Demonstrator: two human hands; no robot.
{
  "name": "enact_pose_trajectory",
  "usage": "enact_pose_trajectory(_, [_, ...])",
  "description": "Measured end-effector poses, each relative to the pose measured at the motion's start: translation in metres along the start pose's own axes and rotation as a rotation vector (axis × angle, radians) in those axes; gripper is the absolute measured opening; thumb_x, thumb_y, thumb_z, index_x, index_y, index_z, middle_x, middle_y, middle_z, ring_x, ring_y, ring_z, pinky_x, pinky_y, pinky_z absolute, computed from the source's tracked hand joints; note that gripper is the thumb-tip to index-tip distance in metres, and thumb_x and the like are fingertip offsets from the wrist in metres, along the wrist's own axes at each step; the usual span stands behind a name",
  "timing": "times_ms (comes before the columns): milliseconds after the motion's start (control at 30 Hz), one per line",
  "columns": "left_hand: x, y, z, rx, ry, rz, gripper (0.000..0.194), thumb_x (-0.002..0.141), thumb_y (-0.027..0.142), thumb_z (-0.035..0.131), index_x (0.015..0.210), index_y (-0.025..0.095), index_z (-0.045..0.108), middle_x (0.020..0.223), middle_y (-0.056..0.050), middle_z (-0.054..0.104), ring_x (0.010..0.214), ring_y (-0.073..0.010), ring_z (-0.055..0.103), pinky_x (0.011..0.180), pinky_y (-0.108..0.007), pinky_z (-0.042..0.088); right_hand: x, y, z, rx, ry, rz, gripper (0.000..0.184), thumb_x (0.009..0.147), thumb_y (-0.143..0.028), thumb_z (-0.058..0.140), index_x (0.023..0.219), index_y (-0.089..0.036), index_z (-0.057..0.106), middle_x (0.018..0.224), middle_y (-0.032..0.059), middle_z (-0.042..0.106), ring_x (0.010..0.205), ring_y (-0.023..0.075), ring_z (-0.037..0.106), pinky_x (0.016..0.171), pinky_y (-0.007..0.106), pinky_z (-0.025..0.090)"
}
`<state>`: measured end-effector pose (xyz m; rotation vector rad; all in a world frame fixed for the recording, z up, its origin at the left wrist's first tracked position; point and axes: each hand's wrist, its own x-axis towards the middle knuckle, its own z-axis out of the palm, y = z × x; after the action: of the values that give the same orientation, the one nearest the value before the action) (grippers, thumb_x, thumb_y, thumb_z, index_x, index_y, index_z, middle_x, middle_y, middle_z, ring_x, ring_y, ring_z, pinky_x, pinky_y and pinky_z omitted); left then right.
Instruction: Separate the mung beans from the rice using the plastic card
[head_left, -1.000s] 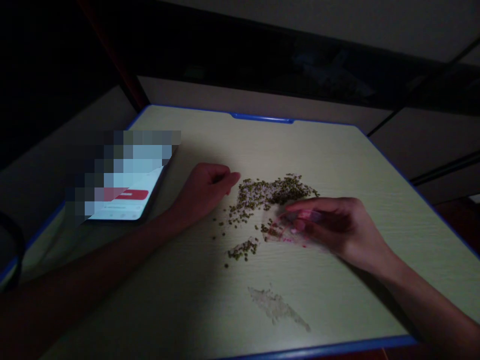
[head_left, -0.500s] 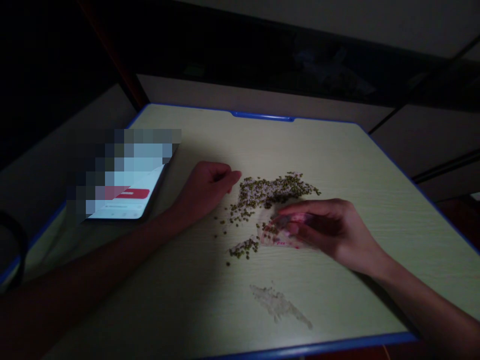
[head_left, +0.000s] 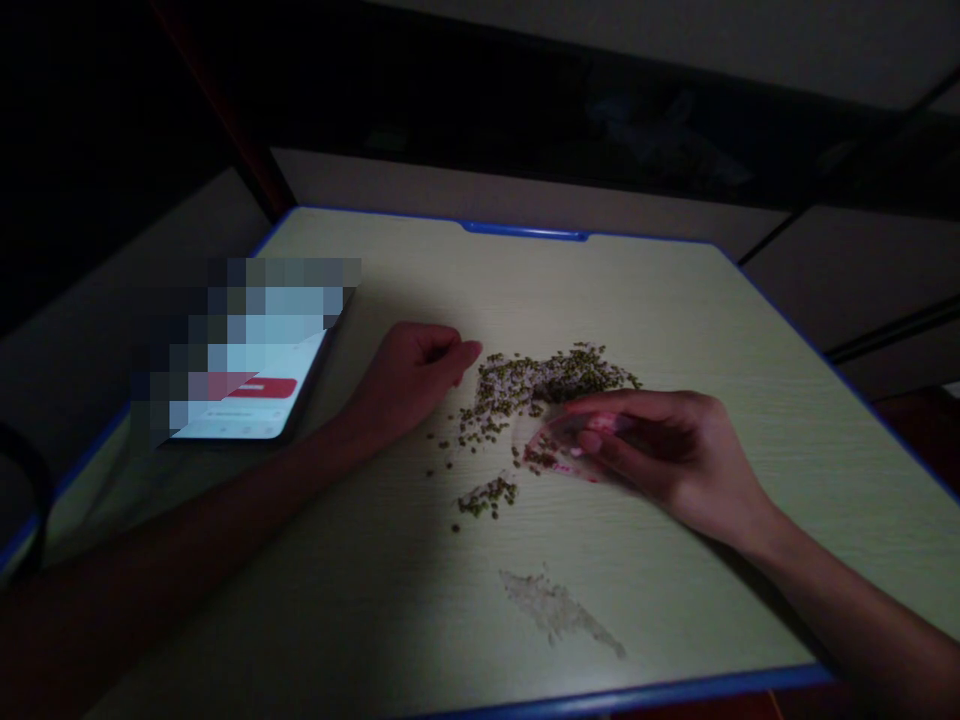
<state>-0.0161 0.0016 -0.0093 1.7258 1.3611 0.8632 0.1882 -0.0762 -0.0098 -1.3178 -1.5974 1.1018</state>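
Observation:
My right hand (head_left: 667, 440) pinches a small clear plastic bag with red print (head_left: 559, 468) between thumb and fingers. Some green beans show in or under the bag's open end; which, I cannot tell. Just beyond it lies a pile of small green beans mixed with white grains (head_left: 540, 380). Left of that pile rests my left hand (head_left: 420, 365), its fingers curled closed and the thumb pointing at the pile; whatever is inside is hidden. A smaller cluster of beans (head_left: 487, 496) sits nearer to me, with a few loose ones around.
A lit phone or tablet (head_left: 262, 415), partly blurred out, lies at the left of the table (head_left: 675, 600). A pale wet-looking smear (head_left: 559, 605) marks the tabletop near its front. Blue edging (head_left: 525, 231) runs round the table, and dark furniture stands behind.
My right hand has shifted slightly, and the bag's mouth has lifted and opened wider near the beans. My left hand stays in place.

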Motion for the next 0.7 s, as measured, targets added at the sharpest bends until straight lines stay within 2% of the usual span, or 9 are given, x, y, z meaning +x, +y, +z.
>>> enact_pose_trajectory(100, [0.0, -0.001, 0.001, 0.002, -0.002, -0.003, 0.033, 0.071, 0.03, 0.05, 0.042, 0.016, 0.039, 0.038, 0.005, 0.031, 0.041, -0.0055, 0.028, 0.045, -0.021, 0.022, -0.001, -0.001, 0.003, -0.009, 0.007, -0.027, 0.021, 0.074, -0.02, 0.062, 0.092, -0.016, 0.07, 0.074, 0.0068, 0.071, 0.057, 0.0143, 0.063, 0.044, 0.024, 0.049])
enact_pose_trajectory(300, [-0.001, 0.001, 0.001, 0.016, 0.005, -0.027, 0.034, 0.071, 0.03, 0.05, 0.042, 0.016, 0.039, 0.038, 0.005, 0.031, 0.041, -0.0057, 0.028, 0.043, -0.021, 0.021, -0.002, -0.001, 0.011, -0.162, -0.001, -0.129, 0.021, 0.077, -0.019, 0.059, 0.095, -0.016, 0.07, 0.082, 0.0083, 0.072, 0.066, 0.0175, 0.066, 0.051, 0.026, 0.053])
enact_pose_trajectory(467, [-0.001, 0.001, 0.0, 0.01, 0.01, 0.015, 0.034, 0.071, 0.029, 0.049, 0.042, 0.016, 0.039, 0.036, 0.005, 0.03, 0.039, -0.0052, 0.028, 0.043, -0.021, 0.021, -0.001, -0.003, 0.011, -0.236, -0.03, -0.204, 0.022, 0.079, -0.018, 0.057, 0.097, -0.014, 0.069, 0.087, 0.0099, 0.072, 0.069, 0.0181, 0.066, 0.052, 0.026, 0.053])
enact_pose_trajectory(700, [-0.001, 0.001, -0.001, 0.027, -0.024, 0.036, 0.033, 0.072, 0.029, 0.048, 0.043, 0.017, 0.039, 0.037, 0.006, 0.031, 0.039, -0.005, 0.028, 0.043, -0.02, 0.022, 0.002, -0.005, 0.006, -0.23, -0.076, -0.246, 0.02, 0.079, -0.014, 0.058, 0.094, -0.012, 0.07, 0.084, 0.008, 0.072, 0.065, 0.014, 0.064, 0.053, 0.023, 0.051])
